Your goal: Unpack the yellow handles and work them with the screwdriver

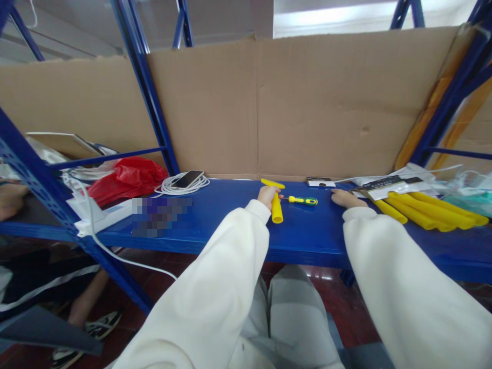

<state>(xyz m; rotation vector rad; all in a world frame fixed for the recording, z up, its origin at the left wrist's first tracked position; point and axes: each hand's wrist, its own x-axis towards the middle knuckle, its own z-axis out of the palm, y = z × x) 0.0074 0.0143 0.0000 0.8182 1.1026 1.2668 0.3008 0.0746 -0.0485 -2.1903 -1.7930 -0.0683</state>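
Near the middle of the blue shelf, my left hand [268, 196] is closed round a yellow T-shaped tool [277, 211], its crossbar showing above the fingers and its thick handle below. A yellow and green screwdriver [303, 201] lies just to the right, its shaft pointing at that hand. Farther right, my right hand [345, 198] rests by the shelf surface; its fingers are too small and partly hidden to tell whether they hold anything. Several yellow handles [426, 210] lie right of it, beside a white and black package [394, 187].
A small black and white packet [321, 182] lies against the cardboard panel [307, 107]. To the left are a phone [188, 179] on a coiled white cable [165, 188], a red plastic bag [128, 179] and a white power strip [111, 215]. Another person's leg [90, 297] shows at lower left.
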